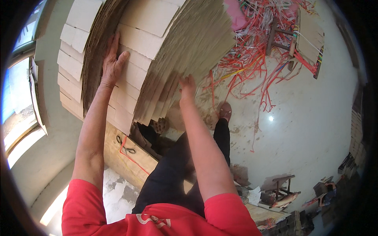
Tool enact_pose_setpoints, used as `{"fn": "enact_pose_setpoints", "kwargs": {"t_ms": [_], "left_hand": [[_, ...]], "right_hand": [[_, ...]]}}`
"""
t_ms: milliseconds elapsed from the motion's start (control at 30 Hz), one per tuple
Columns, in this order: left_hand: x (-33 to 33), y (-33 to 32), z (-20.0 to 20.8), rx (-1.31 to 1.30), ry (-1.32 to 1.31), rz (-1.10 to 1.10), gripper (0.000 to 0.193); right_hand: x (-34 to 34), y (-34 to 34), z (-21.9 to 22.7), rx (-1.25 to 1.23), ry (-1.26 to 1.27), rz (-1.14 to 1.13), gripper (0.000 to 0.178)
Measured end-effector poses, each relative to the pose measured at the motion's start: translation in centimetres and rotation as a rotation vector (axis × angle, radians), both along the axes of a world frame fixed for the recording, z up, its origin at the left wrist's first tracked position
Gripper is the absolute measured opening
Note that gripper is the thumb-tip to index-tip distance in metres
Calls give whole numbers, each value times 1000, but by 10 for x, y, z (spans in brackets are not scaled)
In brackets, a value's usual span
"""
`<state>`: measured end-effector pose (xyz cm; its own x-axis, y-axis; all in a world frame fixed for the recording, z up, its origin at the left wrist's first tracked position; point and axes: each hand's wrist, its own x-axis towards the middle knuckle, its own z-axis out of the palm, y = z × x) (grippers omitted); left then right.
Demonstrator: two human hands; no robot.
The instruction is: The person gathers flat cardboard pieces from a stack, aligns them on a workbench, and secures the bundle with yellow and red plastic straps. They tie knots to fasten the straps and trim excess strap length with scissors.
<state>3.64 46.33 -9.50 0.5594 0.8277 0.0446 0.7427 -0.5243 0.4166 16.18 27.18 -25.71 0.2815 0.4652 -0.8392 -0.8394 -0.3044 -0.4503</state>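
A tall stack of flat cardboard sheets (189, 43) rises in front of me, its layers fanned in steps toward me. My left hand (113, 63) lies on the pale cardboard at the groove between two stacks, fingers stretched up and the thumb apart. Beside the right side of the stack, my right hand (188, 87) is raised with its fingers up near the sheet edges, slightly bent, with nothing seen in them. Whether it touches the sheets I cannot tell. Another cardboard stack (76, 51) stands left of the groove.
Scissors (125, 146) and a red strap (136, 162) lie on a wooden board (112, 155) below the stack. A heap of red and white straps (252, 51) covers the floor at the far right, beside a wooden stool (293, 43). Another small stool (281, 188) stands at the lower right.
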Motion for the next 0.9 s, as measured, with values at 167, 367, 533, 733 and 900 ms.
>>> {"fn": "enact_pose_setpoints", "kwargs": {"t_ms": [167,367,533,733,900], "left_hand": [[-3,-1,-1,31,27,17,76],[-1,-1,-1,26,21,13,75],[-2,-3,0,39,45,25,75],[-5,-2,-4,74,54,3,74],[1,1,-4,86,38,-35,74]], "right_hand": [[22,14,35,21,105,63,81],[22,28,7,163,208,48,91],[12,32,-13,212,189,-5,89],[11,40,3,135,200,-135,74],[7,40,-6,151,47,-348,57]]}}
